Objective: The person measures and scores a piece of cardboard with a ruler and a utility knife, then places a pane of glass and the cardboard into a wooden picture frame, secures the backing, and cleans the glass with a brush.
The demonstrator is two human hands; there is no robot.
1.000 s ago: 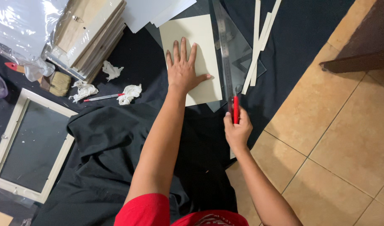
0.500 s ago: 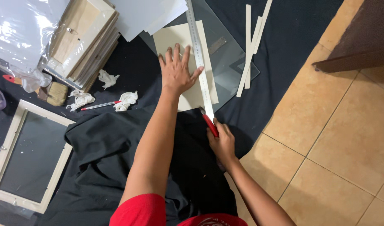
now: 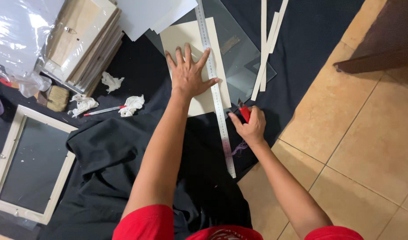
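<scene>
Cream card [image 3: 186, 38] flat on glass pane [image 3: 244, 53], far edge of black cloth [image 3: 101, 151]. Steel ruler [image 3: 215, 89] laid lengthwise along card's right side. Left hand [image 3: 188, 75] open, spread flat, pinning card and ruler. Right hand [image 3: 250, 126] clenched on red knife [image 3: 244, 111], blade at card's near edge beside ruler. Cut apparently at one end; trimmed strips [image 3: 266, 49] already lying right. Plastic-wrapped frames [image 3: 84, 42], far left corner; no legible labels.
</scene>
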